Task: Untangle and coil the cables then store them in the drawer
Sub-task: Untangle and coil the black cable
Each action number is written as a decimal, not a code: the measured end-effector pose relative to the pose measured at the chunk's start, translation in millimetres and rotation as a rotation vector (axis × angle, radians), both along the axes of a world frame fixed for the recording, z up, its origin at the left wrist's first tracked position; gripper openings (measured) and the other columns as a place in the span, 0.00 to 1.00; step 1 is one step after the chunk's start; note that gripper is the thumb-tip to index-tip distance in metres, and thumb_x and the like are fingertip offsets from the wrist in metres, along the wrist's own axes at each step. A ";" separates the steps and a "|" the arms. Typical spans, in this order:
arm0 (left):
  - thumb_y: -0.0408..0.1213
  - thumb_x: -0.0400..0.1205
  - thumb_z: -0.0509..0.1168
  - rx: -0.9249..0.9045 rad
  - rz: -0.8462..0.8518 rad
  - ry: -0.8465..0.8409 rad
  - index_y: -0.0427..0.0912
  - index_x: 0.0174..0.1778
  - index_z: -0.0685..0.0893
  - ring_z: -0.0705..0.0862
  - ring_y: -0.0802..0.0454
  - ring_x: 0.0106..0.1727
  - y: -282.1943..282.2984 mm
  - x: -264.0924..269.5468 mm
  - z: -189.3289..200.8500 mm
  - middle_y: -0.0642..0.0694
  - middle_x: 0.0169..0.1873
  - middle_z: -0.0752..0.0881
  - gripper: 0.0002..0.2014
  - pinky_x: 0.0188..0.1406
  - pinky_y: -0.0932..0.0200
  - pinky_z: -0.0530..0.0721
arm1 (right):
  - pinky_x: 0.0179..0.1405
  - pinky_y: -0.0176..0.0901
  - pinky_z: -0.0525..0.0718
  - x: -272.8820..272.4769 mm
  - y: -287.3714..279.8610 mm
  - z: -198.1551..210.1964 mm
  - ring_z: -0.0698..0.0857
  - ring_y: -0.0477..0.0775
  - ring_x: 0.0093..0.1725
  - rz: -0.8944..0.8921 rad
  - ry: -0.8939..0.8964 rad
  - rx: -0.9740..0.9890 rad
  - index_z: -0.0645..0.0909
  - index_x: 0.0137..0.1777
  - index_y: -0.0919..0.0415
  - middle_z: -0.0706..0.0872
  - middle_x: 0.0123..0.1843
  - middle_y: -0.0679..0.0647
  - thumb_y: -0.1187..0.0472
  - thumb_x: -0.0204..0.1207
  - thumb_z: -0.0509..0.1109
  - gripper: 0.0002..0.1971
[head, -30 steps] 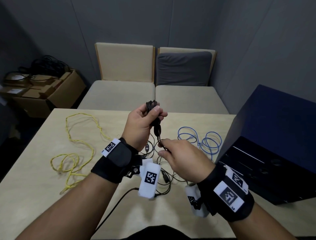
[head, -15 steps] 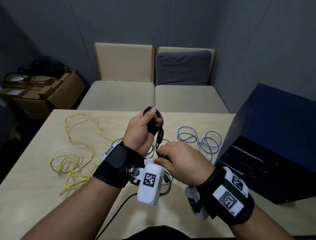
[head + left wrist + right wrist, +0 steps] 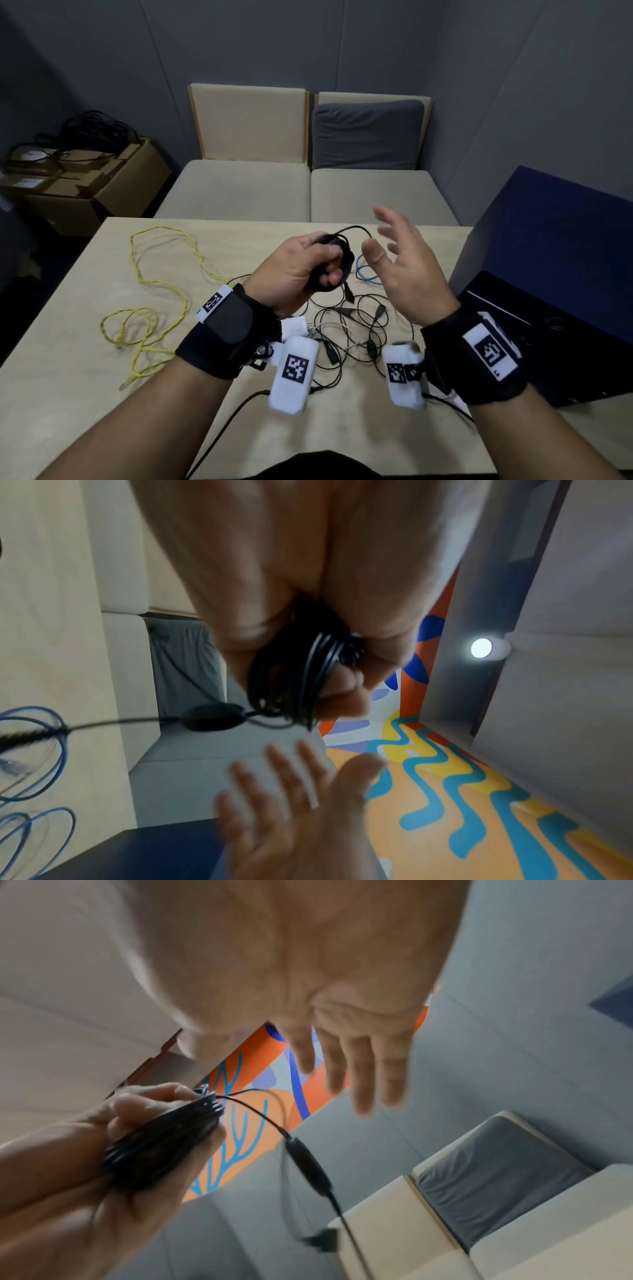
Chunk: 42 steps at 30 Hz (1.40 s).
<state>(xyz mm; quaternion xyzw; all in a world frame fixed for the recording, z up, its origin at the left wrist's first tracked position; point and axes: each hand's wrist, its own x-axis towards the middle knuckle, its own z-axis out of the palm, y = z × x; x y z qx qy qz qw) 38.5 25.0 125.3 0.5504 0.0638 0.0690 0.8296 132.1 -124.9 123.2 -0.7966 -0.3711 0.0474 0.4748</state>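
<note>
While the left grip (image 3: 301, 265) sits clamped round the black cable coil (image 3: 346, 265), thumb on top & fingers curled round the loops, I read the coil as held up off the tabletop (image 3: 68, 342), approx mid-view. The left wrist cam backs this up: several turns of black wire bunched between thumb & fingertips. A loose tail leaves the coil w/ an oval inline lump (image 3: 212, 718) on it; in the head view a plug end (image 3: 349, 295) dangles at 6 o'clock under the coil.

Right grip (image 3: 407, 270) is at 3 o'clock of the left one, just beside it but not touching. Its fingers are spread apart & straight, palm facing the coil, holding nothing. It's motion-blurred in all 3 views.

Below both grips, at 6 o'clock, a black cable tangle (image 3: 352, 329) lies loose on the tabletop w/ a few plugs mixed in. The blue cable (image 3: 359, 274) lies at approx 2 o'clock of the tangle, mostly hidden behind the right grip. The yellow cable (image 3: 135, 274) sprawls uncoiled at 9 o'clock, well apart from the rest.

At 3 o'clock a dark blue cabinet (image 3: 548, 257) stands on the tabletop edge; can't tell if a drawer is open. At 12 o'clock, beyond the tabletop, two beige seats (image 3: 239, 192), the right one w/ a grey cushion (image 3: 366, 133). Cardboard boxes (image 3: 102, 192) w/ more black wire sit at 10 o'clock.
</note>
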 end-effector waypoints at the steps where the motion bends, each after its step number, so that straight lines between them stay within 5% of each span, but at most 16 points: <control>1: 0.32 0.75 0.60 0.037 -0.035 0.012 0.38 0.34 0.72 0.74 0.56 0.22 -0.6 -0.5 -0.3 0.49 0.22 0.73 0.05 0.21 0.68 0.68 | 0.72 0.37 0.70 -0.3 2.8 1.0 0.72 0.40 0.74 0.067 -0.009 0.042 0.68 0.78 0.52 0.73 0.76 0.45 0.21 0.69 0.50 0.45; 3: 0.31 0.75 0.61 0.075 -0.092 0.027 0.38 0.37 0.76 0.75 0.55 0.24 -0.6 -1.0 0.9 0.48 0.23 0.74 0.02 0.22 0.68 0.70 | 0.73 0.33 0.69 -2.8 8.1 0.7 0.74 0.37 0.73 0.194 0.059 0.069 0.75 0.73 0.52 0.78 0.73 0.46 0.26 0.75 0.51 0.38; 6: 0.30 0.77 0.60 0.098 -0.103 0.007 0.42 0.37 0.83 0.74 0.54 0.24 1.7 -2.6 5.4 0.47 0.22 0.76 0.07 0.23 0.67 0.71 | 0.54 0.42 0.80 -4.7 12.2 -3.5 0.86 0.49 0.50 0.231 0.165 0.069 0.83 0.54 0.58 0.90 0.48 0.53 0.42 0.82 0.58 0.21; 10: 0.31 0.77 0.59 0.012 -0.041 -0.011 0.39 0.33 0.79 0.73 0.55 0.24 4.7 -2.3 6.9 0.46 0.22 0.77 0.07 0.24 0.68 0.75 | 0.30 0.41 0.77 -19.4 18.0 -10.1 0.82 0.56 0.31 0.227 0.326 0.120 0.76 0.47 0.57 0.85 0.36 0.47 0.55 0.85 0.58 0.09; 13: 0.31 0.76 0.60 -0.078 0.017 -0.026 0.38 0.33 0.77 0.76 0.54 0.27 -1.5 -1.1 1.3 0.46 0.24 0.77 0.06 0.29 0.67 0.77 | 0.22 0.40 0.72 -28.1 25.3 -13.2 0.75 0.49 0.24 0.148 0.367 0.151 0.71 0.43 0.56 0.82 0.33 0.42 0.61 0.88 0.55 0.11; 19: 0.33 0.75 0.63 -0.055 0.131 -0.030 0.38 0.39 0.80 0.78 0.53 0.33 -16.1 2.5 -2.6 0.46 0.27 0.80 0.03 0.37 0.63 0.78 | 0.27 0.29 0.67 -21.0 24.6 -9.3 0.75 0.41 0.25 0.050 0.146 0.060 0.68 0.37 0.55 0.79 0.24 0.37 0.62 0.87 0.56 0.15; 24: 0.35 0.79 0.63 0.214 0.174 -0.055 0.40 0.43 0.82 0.78 0.56 0.38 -11.3 1.2 -3.8 0.50 0.33 0.82 0.04 0.37 0.68 0.77 | 0.27 0.33 0.68 -14.6 20.1 1.7 0.74 0.42 0.27 0.043 -0.034 -0.020 0.72 0.42 0.59 0.74 0.26 0.44 0.61 0.86 0.57 0.10; 27: 0.37 0.74 0.64 0.174 0.068 0.004 0.37 0.48 0.82 0.80 0.51 0.42 0.3 -2.0 -2.6 0.42 0.39 0.83 0.10 0.42 0.62 0.80 | 0.30 0.35 0.66 -12.6 16.4 5.7 0.75 0.40 0.30 0.080 -0.104 -0.109 0.70 0.45 0.60 0.73 0.29 0.41 0.62 0.86 0.57 0.07; 31: 0.52 0.70 0.71 0.364 0.025 0.092 0.40 0.52 0.84 0.84 0.48 0.45 13.4 -1.8 6.4 0.42 0.43 0.86 0.21 0.47 0.48 0.78 | 0.38 0.49 0.70 -12.5 16.0 7.7 0.74 0.55 0.37 0.151 -0.174 -0.271 0.70 0.47 0.60 0.77 0.36 0.48 0.58 0.86 0.57 0.07; 35: 0.47 0.76 0.68 0.531 0.040 0.117 0.41 0.42 0.85 0.79 0.46 0.34 18.6 1.6 11.0 0.47 0.31 0.83 0.12 0.38 0.46 0.77 | 0.34 0.45 0.69 -12.1 14.8 9.4 0.72 0.51 0.32 0.217 -0.101 -0.229 0.71 0.44 0.60 0.76 0.31 0.49 0.58 0.85 0.58 0.09; 42: 0.39 0.82 0.64 0.512 0.315 -0.030 0.43 0.41 0.81 0.76 0.53 0.28 -1.3 1.5 -0.2 0.51 0.26 0.79 0.05 0.26 0.57 0.77 | 0.29 0.43 0.68 -13.4 11.7 -8.3 0.71 0.45 0.27 0.151 0.339 0.083 0.79 0.46 0.51 0.77 0.31 0.46 0.46 0.75 0.63 0.10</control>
